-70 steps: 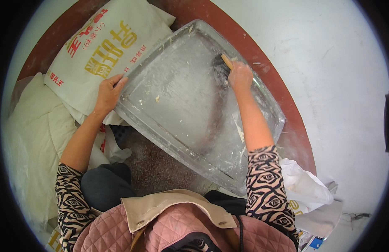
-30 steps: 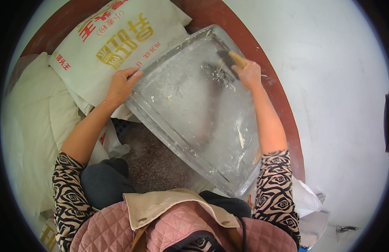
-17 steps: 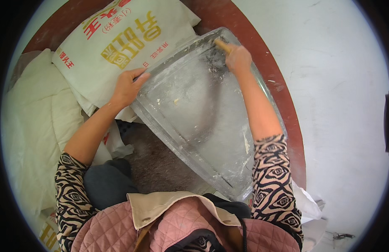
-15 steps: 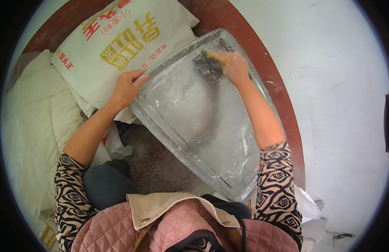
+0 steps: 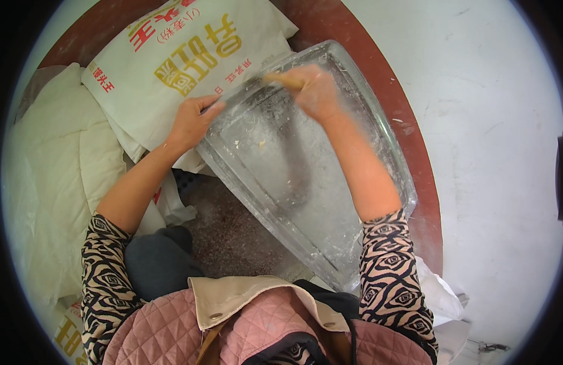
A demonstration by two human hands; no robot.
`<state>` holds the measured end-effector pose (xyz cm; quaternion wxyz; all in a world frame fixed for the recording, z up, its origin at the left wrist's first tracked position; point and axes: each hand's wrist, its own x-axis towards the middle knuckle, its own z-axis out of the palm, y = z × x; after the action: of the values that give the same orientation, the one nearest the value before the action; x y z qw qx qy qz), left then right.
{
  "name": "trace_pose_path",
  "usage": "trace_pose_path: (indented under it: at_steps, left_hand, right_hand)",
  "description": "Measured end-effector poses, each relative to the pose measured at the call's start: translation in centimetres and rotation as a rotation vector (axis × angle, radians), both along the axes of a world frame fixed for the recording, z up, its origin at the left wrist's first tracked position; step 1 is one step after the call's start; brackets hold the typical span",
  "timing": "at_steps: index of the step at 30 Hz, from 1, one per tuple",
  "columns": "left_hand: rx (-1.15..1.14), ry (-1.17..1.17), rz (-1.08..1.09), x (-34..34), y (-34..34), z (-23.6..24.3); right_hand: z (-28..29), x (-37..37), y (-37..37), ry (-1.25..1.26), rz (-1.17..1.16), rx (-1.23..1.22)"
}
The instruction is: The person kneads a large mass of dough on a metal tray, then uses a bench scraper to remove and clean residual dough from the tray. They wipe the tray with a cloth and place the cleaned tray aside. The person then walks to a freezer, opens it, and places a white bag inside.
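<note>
A large clear plastic tray (image 5: 321, 182), dusted with white powder and small pale crumbs, slants across the space before me. At its far left corner my left hand (image 5: 193, 123) grips the rim, thumb on top and fingers partly hidden. My right hand (image 5: 320, 92) is closed around a brush (image 5: 283, 79) with a yellowish wooden handle. It is held over the tray's far end, close to the far rim. Motion smears this hand and the brush, and the bristles cannot be made out clearly. A dark shadow falls on the tray below it.
A printed white flour sack (image 5: 135, 91) lies beyond the tray to the left. Cream padded cloth (image 5: 68, 164) covers the left side. A reddish-brown band (image 5: 385, 79) curves behind the tray, beside a whitish surface (image 5: 488, 152) at right. Dark speckled floor (image 5: 233, 234) shows below.
My right hand has swept left with the brush along the tray's far end. The left hand keeps its hold on the rim, while the tray and sack sit slightly further right in view.
</note>
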<state>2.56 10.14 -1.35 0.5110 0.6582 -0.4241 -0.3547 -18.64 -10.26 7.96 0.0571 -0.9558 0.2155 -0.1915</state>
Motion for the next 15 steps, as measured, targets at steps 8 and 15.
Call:
trace_pose_path:
  at_steps: [8,15]
  left_hand:
    - [0.000,-0.083,0.023,0.5,-0.2,0.1]
    - [-0.054,-0.052,0.014,0.5,-0.8,0.4]
  right_hand:
    - [2.2,-4.0,3.0,-0.107,0.040,0.186]
    - [2.2,-5.2,-5.0,0.062,-0.476,-0.043]
